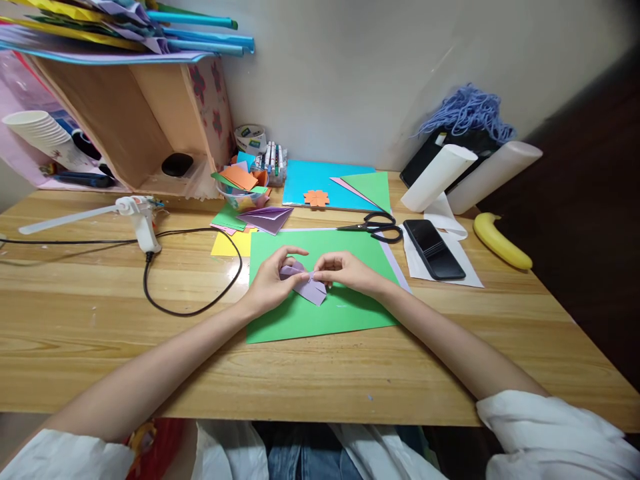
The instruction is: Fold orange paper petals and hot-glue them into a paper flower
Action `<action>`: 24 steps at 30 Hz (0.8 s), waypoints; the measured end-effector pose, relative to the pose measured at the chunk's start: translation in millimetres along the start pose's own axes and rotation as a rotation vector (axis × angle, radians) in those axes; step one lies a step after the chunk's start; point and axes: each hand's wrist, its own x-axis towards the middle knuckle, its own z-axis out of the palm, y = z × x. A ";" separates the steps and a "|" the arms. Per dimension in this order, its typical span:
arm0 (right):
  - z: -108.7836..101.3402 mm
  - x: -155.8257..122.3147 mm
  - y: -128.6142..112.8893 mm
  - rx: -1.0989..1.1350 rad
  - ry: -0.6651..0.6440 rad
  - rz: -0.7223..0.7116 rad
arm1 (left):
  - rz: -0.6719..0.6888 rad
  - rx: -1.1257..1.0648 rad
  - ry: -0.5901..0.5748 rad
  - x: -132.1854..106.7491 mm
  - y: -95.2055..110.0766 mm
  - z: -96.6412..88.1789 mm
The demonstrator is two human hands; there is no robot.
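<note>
A small folded piece of purple paper [311,288] lies over a green sheet [320,313] on the wooden desk [150,347]. My left hand [273,279] pinches its left part, fingers curled round the fold. My right hand [347,271] pinches the paper's right edge, fingers pressed together. Both hands meet above the middle of the green sheet.
Black scissors [376,227] and a dark phone [433,248] lie beyond the sheet to the right, with a banana [500,241] and two white rolls [440,175]. A glue gun [135,217] with its black cord [200,307] sits left. Coloured papers [265,219] and a bowl [243,195] lie behind.
</note>
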 end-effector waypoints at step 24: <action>5.7 -0.5 6.6 -0.017 0.096 -0.070 | -0.032 0.054 0.056 -1.2 1.9 0.2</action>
